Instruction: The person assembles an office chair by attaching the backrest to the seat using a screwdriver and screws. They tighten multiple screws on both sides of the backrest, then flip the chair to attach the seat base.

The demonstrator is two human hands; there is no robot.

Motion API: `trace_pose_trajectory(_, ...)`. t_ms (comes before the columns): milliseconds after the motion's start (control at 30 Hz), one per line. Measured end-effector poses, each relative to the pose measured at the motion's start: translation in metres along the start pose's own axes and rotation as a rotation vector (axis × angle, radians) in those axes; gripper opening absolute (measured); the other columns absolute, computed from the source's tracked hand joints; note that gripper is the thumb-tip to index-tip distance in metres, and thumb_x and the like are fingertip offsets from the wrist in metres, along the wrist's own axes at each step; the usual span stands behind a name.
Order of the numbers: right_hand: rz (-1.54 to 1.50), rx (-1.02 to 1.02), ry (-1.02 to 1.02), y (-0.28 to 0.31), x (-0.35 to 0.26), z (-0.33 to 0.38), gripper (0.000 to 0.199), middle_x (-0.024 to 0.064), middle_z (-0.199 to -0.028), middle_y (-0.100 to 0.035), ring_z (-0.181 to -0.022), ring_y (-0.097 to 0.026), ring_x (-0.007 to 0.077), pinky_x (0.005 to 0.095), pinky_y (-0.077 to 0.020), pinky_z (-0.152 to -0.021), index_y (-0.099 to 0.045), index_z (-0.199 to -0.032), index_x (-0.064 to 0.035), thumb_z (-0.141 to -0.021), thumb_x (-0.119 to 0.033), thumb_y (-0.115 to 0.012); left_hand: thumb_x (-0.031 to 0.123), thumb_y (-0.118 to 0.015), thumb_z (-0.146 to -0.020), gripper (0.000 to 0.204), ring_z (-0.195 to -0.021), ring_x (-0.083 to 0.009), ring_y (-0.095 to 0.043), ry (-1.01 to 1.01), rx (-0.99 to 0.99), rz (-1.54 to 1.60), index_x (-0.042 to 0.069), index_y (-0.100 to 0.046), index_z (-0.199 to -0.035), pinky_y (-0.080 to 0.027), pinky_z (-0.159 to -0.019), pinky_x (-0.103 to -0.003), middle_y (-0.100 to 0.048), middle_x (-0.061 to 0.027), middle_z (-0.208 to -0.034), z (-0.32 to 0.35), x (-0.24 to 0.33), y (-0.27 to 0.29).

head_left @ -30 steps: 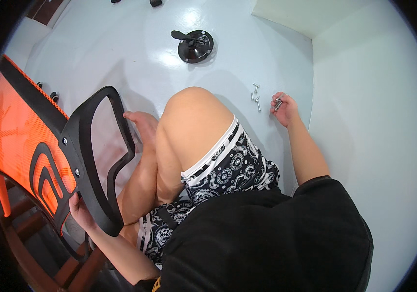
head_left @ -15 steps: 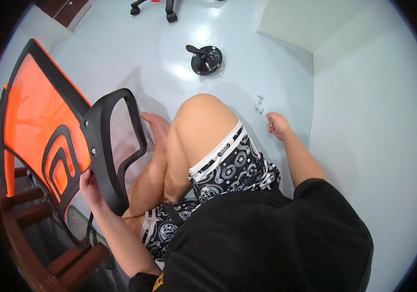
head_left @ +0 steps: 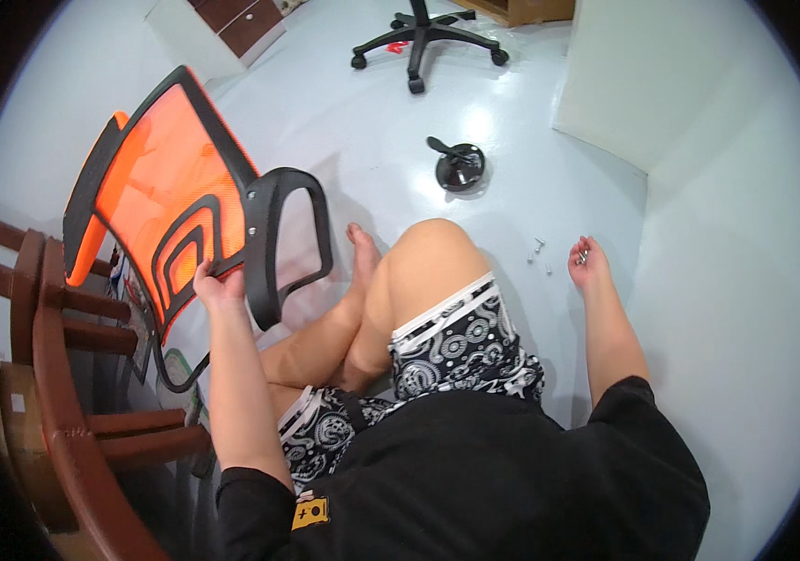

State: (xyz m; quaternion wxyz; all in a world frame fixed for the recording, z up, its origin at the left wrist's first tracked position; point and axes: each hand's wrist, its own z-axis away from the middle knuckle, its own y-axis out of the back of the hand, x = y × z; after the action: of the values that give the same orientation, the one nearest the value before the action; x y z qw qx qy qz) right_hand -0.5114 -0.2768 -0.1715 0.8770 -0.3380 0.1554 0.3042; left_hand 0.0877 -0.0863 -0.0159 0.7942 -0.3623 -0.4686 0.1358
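Orange backrest [head_left: 176, 154] leaning, held in left grip [head_left: 221, 282]
Right grip [head_left: 590, 267] is now turning upward, cupping half-hidden screws [head_left: 583, 256] near floor's [head_left: 512, 168] edge.

— See what underneath?
— Notice a smooth, glossy, pale grey floor [head_left: 353, 131].
— Bearing what?
— Bears small silver metal screws [head_left: 539, 246], a round, shiny black part with a lever [head_left: 461, 169], and, beyond, a black five-armed chair base on casters [head_left: 421, 34].

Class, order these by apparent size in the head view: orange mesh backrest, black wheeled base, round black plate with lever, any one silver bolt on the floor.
1. Orange mesh backrest
2. Black wheeled base
3. Round black plate
4. Silver bolt

The gaps are clear as seen; true sizes are less sure.
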Motion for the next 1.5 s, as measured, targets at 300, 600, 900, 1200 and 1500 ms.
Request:
trace_pose_trajectory(300, 1.795, 0.511, 1.129, 0.042, -0.100, -0.062, 0.039, 0.0141, -0.082, -0.058, -0.075, -0.059, 0.0291, 0.0393, -0.0480, -0.066, -0.053, -0.081, -0.0040, -0.092, -0.040, -0.044, 0.015, -0.051, -0.088, 0.026, -0.099, -0.0290, -0.055, -0.151, 0.067, -0.445, 0.000, -0.055, -0.109, -0.044, -0.086, -0.043, -0.059, -0.0113, -0.109, -0.122, -0.016, 0.030)
trace_pose_trajectory(600, 2.082, 0.602, 1.115, 0.115, -0.084, -0.019, 0.029, 0.0096, -0.079, -0.058, -0.073, -0.057, 0.0303, 0.0420, -0.0447, -0.060, -0.055, -0.075, -0.0096, -0.088, -0.036, -0.052, 0.020, -0.040, -0.091, 0.028, -0.083, -0.0305, -0.061, 0.056, 0.060, -0.637, -0.003, -0.054, -0.100, -0.051, -0.078, -0.043, -0.061, -0.0180, -0.092, -0.058, -0.022, -0.038)
trace_pose_trajectory(900, 1.969, 0.702, 1.244, 0.151, -0.049, 0.030, 0.030, 0.0100, -0.066, -0.051, -0.059, -0.051, 0.0303, 0.0404, -0.0391, -0.050, -0.051, -0.067, -0.0061, -0.088, -0.026, -0.053, 0.017, -0.034, -0.095, 0.031, -0.085, -0.0263, -0.060, -0.056, 0.377, -0.963, 0.000, -0.053, -0.112, -0.051, -0.078, -0.038, -0.061, -0.0120, -0.098, -0.067, 0.051, -0.015)
trace_pose_trajectory(1200, 1.889, 0.583, 1.186, 0.194, -0.039, 0.047, 0.025, 0.0121, -0.071, -0.051, -0.064, -0.050, 0.0301, 0.0399, -0.0393, -0.055, -0.052, -0.073, -0.0039, -0.089, -0.023, -0.052, 0.033, -0.031, -0.096, 0.038, -0.099, -0.0283, -0.057, 0.186, 0.584, -1.086, 0.009, -0.052, -0.116, -0.044, -0.091, -0.044, -0.059, -0.0101, -0.108, 0.015, 0.018, -0.079)
trace_pose_trajectory(1500, 1.935, 0.551, 1.208, 0.246, -0.050, -0.018, 0.034, 0.0147, -0.065, -0.050, -0.064, -0.050, 0.0349, 0.0472, -0.0375, -0.055, -0.053, -0.070, -0.0028, -0.089, -0.030, -0.049, 0.033, -0.026, -0.097, 0.044, -0.109, -0.0301, -0.053, 0.235, 0.564, -1.429, 0.004, -0.048, -0.120, -0.043, -0.093, -0.045, -0.055, -0.0141, -0.118, 0.030, -0.078, -0.086)
